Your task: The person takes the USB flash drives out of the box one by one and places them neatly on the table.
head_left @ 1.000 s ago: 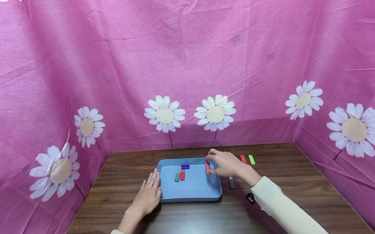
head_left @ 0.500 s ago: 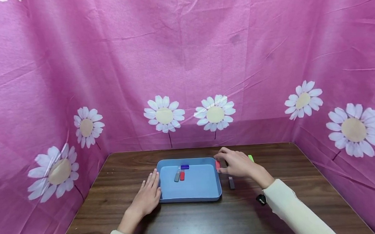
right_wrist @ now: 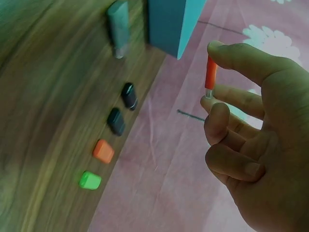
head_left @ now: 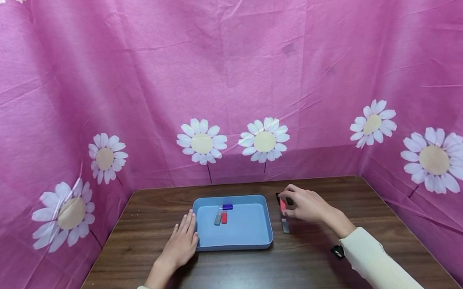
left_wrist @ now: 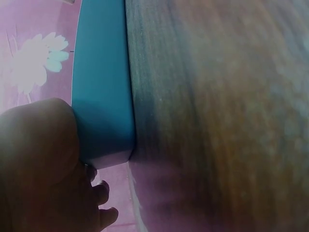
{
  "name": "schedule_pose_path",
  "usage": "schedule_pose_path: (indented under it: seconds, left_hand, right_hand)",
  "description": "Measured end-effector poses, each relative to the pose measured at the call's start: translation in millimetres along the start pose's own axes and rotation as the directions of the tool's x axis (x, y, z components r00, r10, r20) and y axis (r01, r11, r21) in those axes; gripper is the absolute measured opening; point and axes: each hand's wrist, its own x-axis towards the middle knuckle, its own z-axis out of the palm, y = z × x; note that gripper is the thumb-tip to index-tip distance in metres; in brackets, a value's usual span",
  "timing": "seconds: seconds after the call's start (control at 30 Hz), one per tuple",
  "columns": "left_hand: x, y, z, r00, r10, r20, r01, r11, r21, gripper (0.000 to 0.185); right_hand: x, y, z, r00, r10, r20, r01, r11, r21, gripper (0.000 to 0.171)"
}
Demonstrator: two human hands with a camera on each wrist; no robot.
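Observation:
My right hand [head_left: 311, 205] pinches a red USB stick [head_left: 283, 205] between thumb and fingertips, above the table just right of the blue tray [head_left: 240, 238]. In the right wrist view this red stick [right_wrist: 211, 73] points its metal plug at a fingertip, and the other fingers are curled. My left hand [head_left: 178, 243] lies with straight fingers along the tray's left side. Inside the tray are a dark blue USB stick [head_left: 228, 207], a grey one [head_left: 218, 218] and a second red one [head_left: 224, 217], close together towards the back left.
A grey USB stick [right_wrist: 119, 26] lies on the table beside the tray. Two black sticks [right_wrist: 116, 121], an orange-red one [right_wrist: 103, 151] and a green one [right_wrist: 90, 180] form a row along the table's back; my right hand hides most of them in the head view.
My right hand has carried the red USB stick rightward, from over the tray's right part, past its rim, to above the table. My left hand has stayed at the tray's side.

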Motion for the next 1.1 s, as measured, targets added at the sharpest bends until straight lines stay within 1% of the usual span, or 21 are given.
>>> schedule_pose_path:
  seconds: [0.23, 0.47, 0.67, 0.9, 1.1]
  left_hand:
    - [-0.2, -0.1, 0.2, 1.0, -0.003, -0.003, 0.003, 1.0, 0.011, 0.06]
    - [-1.3, 1.2, 0.6, 1.0, -0.012, 0.004, 0.012, 1.0, 0.006, 0.061]
    - [-1.2, 0.3, 2.2, 1.0, -0.011, 0.001, 0.011, 1.0, 0.009, 0.061]
    - [-0.9, -0.1, 2.0, 1.0, -0.011, -0.001, 0.011, 1.0, 0.01, 0.061]
    - [-0.8, 0.9, 2.5, 1.0, -0.015, 0.004, 0.015, 1.0, 0.006, 0.061]
  right_hand:
    - [-8, 13, -1, 0.999, 0.035, -0.006, -0.035, 0.999, 0.003, 0.05]
    - [-18, 23, 2, 1.0, 0.031, -0.005, -0.031, 1.0, -0.005, 0.048]
    - [-27, 30, 6, 0.999, 0.036, 0.03, -0.035, 0.999, -0.018, 0.05]
    - [-32, 34, 14, 0.995, 0.049, 0.084, -0.052, 0.998, 0.029, 0.049]
    - [-34, 37, 21, 0.992, 0.058, 0.111, -0.061, 0.998, 0.027, 0.048]
